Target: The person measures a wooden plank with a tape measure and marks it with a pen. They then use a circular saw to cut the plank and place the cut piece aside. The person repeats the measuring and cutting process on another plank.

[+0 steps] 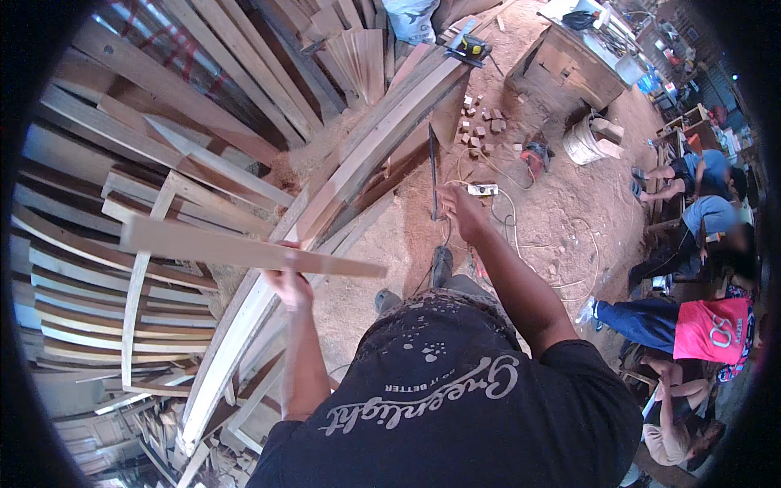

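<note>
We are gripping a smooth, straight board [211, 252] in our wrapped left hand [290, 281], above the beam's [378, 142] edge; our right [462, 213] is hovering over roomy, dusty floor [610, 195], its hold unclear.

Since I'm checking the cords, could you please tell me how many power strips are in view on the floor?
1: a white power strip, on the floor, appearing just beyond the right hand. Others may be hidden.

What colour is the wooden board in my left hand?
The wooden board is pale tan; it shows best in the head view.
</note>
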A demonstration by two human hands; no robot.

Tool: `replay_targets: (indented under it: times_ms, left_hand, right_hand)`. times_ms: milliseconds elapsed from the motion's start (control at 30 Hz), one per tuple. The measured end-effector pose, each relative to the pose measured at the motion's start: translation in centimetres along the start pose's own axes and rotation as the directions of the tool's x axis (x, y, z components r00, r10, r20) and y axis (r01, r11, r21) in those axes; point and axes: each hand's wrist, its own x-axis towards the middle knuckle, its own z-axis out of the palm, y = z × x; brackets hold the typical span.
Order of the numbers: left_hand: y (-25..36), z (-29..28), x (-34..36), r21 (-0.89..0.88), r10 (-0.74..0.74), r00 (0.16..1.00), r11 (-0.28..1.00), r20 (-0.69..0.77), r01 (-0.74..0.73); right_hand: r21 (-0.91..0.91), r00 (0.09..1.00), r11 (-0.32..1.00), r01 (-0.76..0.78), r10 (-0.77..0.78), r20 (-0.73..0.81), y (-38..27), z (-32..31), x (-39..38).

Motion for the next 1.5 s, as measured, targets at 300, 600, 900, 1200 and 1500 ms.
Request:
replay_targets:
  times_ms: [300, 600, 900, 1200, 1500]
  left_hand:
    - [8.4, -2.0, 7.3, -0.42, -0.324, 0.85, 0.897, -0.416, 0.136]
    - [9.4, 0.2, 6.2, -0.517, -0.416, 0.756, 0.848, -0.505, 0.122]
    - [11.0, -2.4, 6.8, -0.526, -0.4, 0.733, 0.848, -0.551, 0.068]
    - [11.5, -1.4, 6.7, -0.511, -0.308, 0.74, 0.857, -0.597, -0.056]
    - [9.6, 0.0, 7.4, -0.404, -0.19, 0.861, 0.914, -0.473, -0.021]
  right_hand:
    - [0.078, 0.981, 0.983, 0.165, -0.172, 0.093, 1.6, -1.4, 0.7]
    - [-0.557, 0.726, 0.469, 0.685, -0.5, 0.472, -5.2, 9.1, -6.4]
    - [-0.245, 0.908, 0.906, 0.346, -0.259, 0.328, -0.2, 6.3, -1.2]
    - [-0.102, 0.889, 0.988, 0.12, -0.061, 0.453, -2.2, 8.9, -2.8]
    - [-0.622, 0.966, 0.771, 0.133, 0.04, 0.256, 3.2, 6.1, -2.2]
